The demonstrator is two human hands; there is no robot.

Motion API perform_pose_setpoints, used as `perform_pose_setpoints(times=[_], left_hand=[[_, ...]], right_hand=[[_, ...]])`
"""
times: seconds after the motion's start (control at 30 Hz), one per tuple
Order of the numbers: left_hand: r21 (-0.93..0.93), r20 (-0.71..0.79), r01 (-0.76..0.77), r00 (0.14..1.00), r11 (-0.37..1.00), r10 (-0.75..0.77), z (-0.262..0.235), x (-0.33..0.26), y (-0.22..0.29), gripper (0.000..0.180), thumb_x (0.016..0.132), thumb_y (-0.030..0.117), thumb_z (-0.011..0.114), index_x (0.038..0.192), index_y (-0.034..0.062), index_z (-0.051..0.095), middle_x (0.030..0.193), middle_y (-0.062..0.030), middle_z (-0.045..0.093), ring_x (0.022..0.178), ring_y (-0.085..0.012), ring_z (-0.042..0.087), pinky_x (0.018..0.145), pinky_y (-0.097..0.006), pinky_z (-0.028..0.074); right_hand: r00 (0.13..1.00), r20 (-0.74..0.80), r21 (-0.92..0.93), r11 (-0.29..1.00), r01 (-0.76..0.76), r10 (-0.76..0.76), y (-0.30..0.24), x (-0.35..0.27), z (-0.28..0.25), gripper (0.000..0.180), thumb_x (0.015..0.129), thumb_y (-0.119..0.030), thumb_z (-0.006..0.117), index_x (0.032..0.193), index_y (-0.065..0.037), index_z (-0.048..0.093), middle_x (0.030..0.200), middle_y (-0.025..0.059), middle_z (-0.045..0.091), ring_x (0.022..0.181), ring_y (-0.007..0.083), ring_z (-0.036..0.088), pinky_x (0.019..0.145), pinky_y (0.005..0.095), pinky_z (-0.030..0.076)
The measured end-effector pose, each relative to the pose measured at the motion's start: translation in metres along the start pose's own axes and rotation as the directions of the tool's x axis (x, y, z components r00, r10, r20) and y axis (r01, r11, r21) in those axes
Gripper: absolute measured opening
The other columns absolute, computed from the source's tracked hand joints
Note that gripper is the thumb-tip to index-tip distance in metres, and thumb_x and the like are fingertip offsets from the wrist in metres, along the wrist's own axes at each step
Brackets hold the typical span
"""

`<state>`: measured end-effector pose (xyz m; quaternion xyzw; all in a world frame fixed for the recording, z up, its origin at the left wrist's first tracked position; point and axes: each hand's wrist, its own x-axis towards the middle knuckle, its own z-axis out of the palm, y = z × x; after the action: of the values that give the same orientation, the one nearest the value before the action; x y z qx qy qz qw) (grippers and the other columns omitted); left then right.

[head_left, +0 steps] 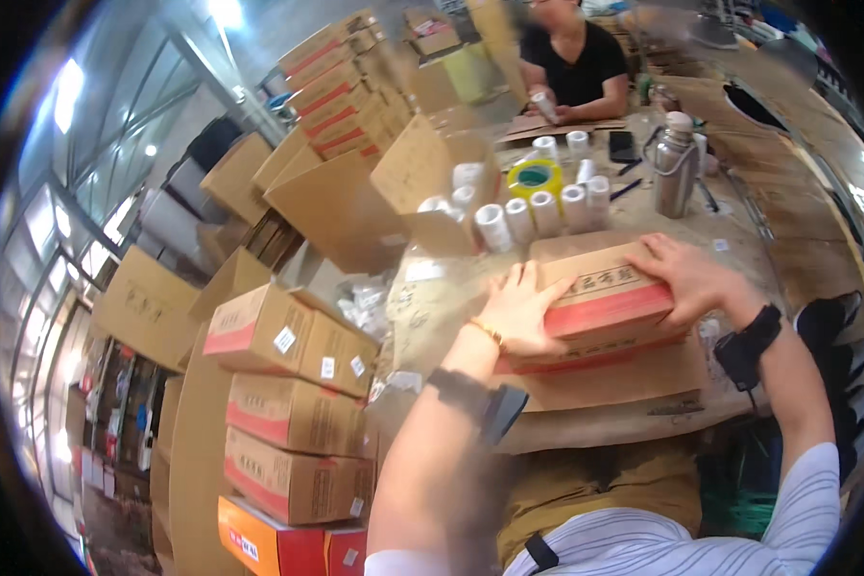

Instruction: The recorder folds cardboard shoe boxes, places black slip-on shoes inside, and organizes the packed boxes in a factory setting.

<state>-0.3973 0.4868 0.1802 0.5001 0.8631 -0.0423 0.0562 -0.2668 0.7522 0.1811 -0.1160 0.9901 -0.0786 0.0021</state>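
Both forearms enter from the lower edge, each wearing a black wrist strap. The left hand (516, 312) lies flat against the near left end of a shallow brown cardboard carton with a red band (605, 293), fingers (528, 280) spread over its top edge; the right hand (689, 278) presses on the far right corner, fingers extended along the lid. Neither hand closes around the carton: both brace it from opposite ends. The carton sits on top of a second similar flat carton (595, 353), which rests on a sheet of brown cardboard on the wooden tabletop (739, 240), directly in front of the person. The step in hand appears to be squaring or seating the upper carton on the stack; the next move would likely call for even pressure from both palms to keep the edges aligned. To the left, beside the tabletop, stands a stack of brown and red cardboard boxes (293, 413). Beyond the carton stand a row of white paper rolls (547, 211), a yellow tape roll (535, 177) and a steel vacuum flask (675, 165). An open brown cardboard box (422, 192) holds further rolls. At the far side, another person in a black top (576, 67) handles a white roll.
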Motion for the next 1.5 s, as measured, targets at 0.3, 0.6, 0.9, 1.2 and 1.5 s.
perform_pose_setpoints(times=[0.3, 0.6, 0.9, 1.2, 1.5], left_hand=[[0.007, -0.433, -0.139, 0.892, 0.99, 0.129, 0.037, -0.026, 0.018, 0.1, 0.059, 0.061, 0.072, 0.143, 0.0309, 0.028, 0.145, -0.0203, 0.022, 0.135, -0.0361, 0.019, 0.1, -0.071, 0.009], [-0.545, -0.825, -0.076, 0.228, 0.835, -0.517, 0.101, -0.068, 0.037, 0.125, 0.059, 0.03, 0.087, 0.147, 0.0163, 0.0, 0.144, -0.0157, 0.018, 0.132, -0.0275, 0.023, 0.109, -0.048, 0.021], [-0.781, -0.396, -0.608, 0.306, 0.143, -0.866, 0.043, -0.112, 0.029, 0.08, 0.074, 0.013, 0.068, 0.139, 0.0001, 0.023, 0.141, -0.0156, 0.026, 0.127, -0.0284, 0.032, 0.108, -0.044, 0.023], [-0.747, -0.332, -0.636, 0.104, 0.194, -0.938, -0.087, -0.229, -0.187, 0.065, 0.079, 0.027, 0.062, 0.135, 0.0127, 0.033, 0.13, -0.011, 0.043, 0.12, -0.0278, 0.042, 0.1, -0.046, 0.035], [-0.856, -0.391, -0.327, -0.101, 0.401, -0.915, -0.056, -0.269, -0.285, 0.06, 0.085, 0.038, 0.058, 0.132, 0.0044, 0.042, 0.136, -0.0146, 0.041, 0.125, -0.0305, 0.04, 0.105, -0.042, 0.03]], right_hand=[[0.891, -0.432, -0.114, 0.988, 0.102, -0.141, -0.003, -0.02, 0.061, 0.066, 0.079, -0.046, 0.061, 0.133, -0.013, 0.045, 0.135, 0.0175, 0.037, 0.122, 0.0372, 0.038, 0.104, 0.046, 0.03], [0.883, -0.159, 0.936, -0.217, 0.277, 0.441, -0.001, -0.054, 0.117, 0.063, 0.085, -0.033, 0.06, 0.135, -0.003, 0.038, 0.131, 0.0109, 0.049, 0.119, 0.0221, 0.048, 0.1, 0.0361, 0.04], [0.844, -0.478, 0.847, 0.382, 0.369, 0.244, -0.133, 0.044, 0.105, 0.055, 0.09, -0.016, 0.038, 0.142, -0.001, 0.028, 0.146, 0.0127, 0.025, 0.134, 0.0243, 0.026, 0.111, 0.0378, 0.02], [0.65, -0.614, 0.393, 0.888, -0.241, 0.448, -0.034, 0.039, 0.177, 0.055, 0.082, -0.017, 0.055, 0.134, -0.008, 0.04, 0.131, 0.0162, 0.035, 0.119, 0.033, 0.038, 0.1, 0.0433, 0.029], [0.676, -0.621, 0.356, 0.911, -0.209, 0.398, -0.051, 0.039, 0.165, 0.054, 0.079, -0.019, 0.061, 0.13, -0.009, 0.045, 0.124, 0.0132, 0.039, 0.114, 0.0308, 0.041, 0.096, 0.0439, 0.029]])
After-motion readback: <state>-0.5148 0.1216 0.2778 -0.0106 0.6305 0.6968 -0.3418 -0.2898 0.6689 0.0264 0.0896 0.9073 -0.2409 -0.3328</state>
